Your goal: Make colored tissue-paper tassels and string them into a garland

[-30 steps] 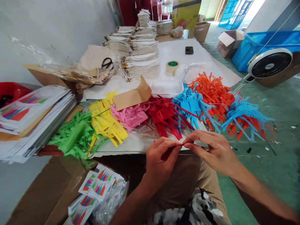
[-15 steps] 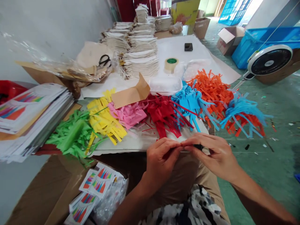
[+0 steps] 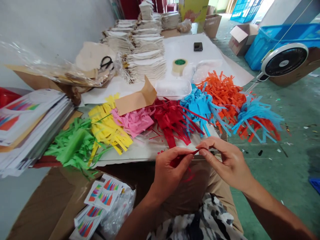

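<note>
Just off the table's front edge, my left hand is closed on a dark red paper tassel, mostly hidden inside the fingers. My right hand pinches the narrow end of the same tassel, close to the left fingertips. Beyond my hands lies a bunch of dark red fringed tassels. Beside it are pink tassels, yellow tassels and green tassels to the left. Blue tassels and orange tassels lie to the right.
A folded brown card and a clear plastic tray sit behind the tassels. Farther back are tape, scissors and stacked white bundles. Printed sheets are piled left; a fan stands right.
The dark red strip between my fingertips now shows more clearly, and my right fingers have shifted along it. The black item near my right fingers is no longer visible. The view has shifted slightly.
</note>
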Tool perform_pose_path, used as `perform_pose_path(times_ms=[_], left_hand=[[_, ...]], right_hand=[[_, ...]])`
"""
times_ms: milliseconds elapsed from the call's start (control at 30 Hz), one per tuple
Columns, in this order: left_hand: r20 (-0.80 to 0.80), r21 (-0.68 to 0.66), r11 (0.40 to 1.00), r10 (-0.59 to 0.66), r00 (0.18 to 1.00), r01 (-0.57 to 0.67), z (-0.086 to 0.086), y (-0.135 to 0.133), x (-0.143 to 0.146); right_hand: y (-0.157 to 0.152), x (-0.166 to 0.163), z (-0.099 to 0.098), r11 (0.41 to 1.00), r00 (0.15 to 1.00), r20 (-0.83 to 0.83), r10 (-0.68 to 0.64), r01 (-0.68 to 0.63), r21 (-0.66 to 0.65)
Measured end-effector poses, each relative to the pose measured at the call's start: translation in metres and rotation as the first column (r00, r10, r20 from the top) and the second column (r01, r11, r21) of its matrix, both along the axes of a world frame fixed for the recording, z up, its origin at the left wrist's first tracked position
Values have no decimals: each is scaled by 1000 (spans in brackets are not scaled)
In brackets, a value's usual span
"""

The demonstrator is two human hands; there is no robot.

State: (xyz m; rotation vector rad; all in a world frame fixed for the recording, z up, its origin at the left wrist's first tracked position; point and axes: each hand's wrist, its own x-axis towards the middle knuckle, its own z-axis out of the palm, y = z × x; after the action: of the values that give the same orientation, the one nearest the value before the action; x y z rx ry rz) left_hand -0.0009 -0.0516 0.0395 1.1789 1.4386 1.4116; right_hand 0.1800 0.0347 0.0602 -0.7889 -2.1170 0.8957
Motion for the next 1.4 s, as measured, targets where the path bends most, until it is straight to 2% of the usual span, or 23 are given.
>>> perform_pose_path(times_ms=[167, 300, 400, 500, 600, 700, 800, 900, 967, 1033, 1100, 1167, 1200, 1267, 1333, 1400], left_hand=[[-14, 63, 998, 15, 1000, -14, -1, 3, 6], [15, 18, 1000, -8, 1000, 8, 0, 3, 9], [13, -18, 997, -79, 997, 79, -1, 4, 10], [-11, -40, 983, -180, 984, 180, -4, 5, 11], [-71, -77, 966, -251, 965, 245, -6, 7, 14], [-131, -113, 958, -277, 952, 264, -8, 7, 20], [-106, -170, 943, -305, 946, 285, -18, 10, 26], [-90, -221, 941, -282, 955, 257, -34, 14, 30], [-114, -249, 938, -277, 954, 242, -43, 15, 31], [-124, -271, 924, -311, 942, 269, -48, 15, 30], [-129, -264, 916, -343, 931, 301, -48, 13, 29], [-151, -242, 914, -365, 919, 324, -44, 12, 29], [-166, -231, 914, -375, 912, 334, -42, 12, 29], [-201, -219, 909, -397, 895, 354, -39, 11, 31], [-229, -215, 903, -416, 880, 371, -37, 11, 32], [-238, -216, 898, -429, 872, 383, -37, 9, 32]], right_hand=[[-2, 1, -8, 974, 992, -111, 68, -90, -210], [-3, 7, -17, 950, 983, -185, 13, -70, -304], [-2, 11, -17, 958, 969, -243, -49, -23, -287], [-1, 11, -15, 968, 973, -230, -21, -37, -248], [-2, 13, -14, 957, 978, -210, 3, -64, -284], [-2, 18, -18, 918, 961, -254, -106, -4, -397], [7, 24, -25, 840, 927, -295, -233, 39, -542], [35, 35, -27, 750, 871, -337, -356, 51, -660], [62, 46, -23, 731, 809, -371, -455, 102, -675], [89, 62, -14, 791, 729, -433, -530, 241, -562], [109, 77, -6, 842, 663, -521, -537, 457, -287], [121, 89, -3, 800, 728, -473, -496, 595, 79], [124, 94, -4, 768, 783, -389, -485, 594, 239], [125, 101, -14, 754, 865, -173, -472, 497, 430], [123, 104, -31, 776, 888, 48, -457, 372, 510], [121, 106, -48, 785, 851, 259, -457, 249, 568]])
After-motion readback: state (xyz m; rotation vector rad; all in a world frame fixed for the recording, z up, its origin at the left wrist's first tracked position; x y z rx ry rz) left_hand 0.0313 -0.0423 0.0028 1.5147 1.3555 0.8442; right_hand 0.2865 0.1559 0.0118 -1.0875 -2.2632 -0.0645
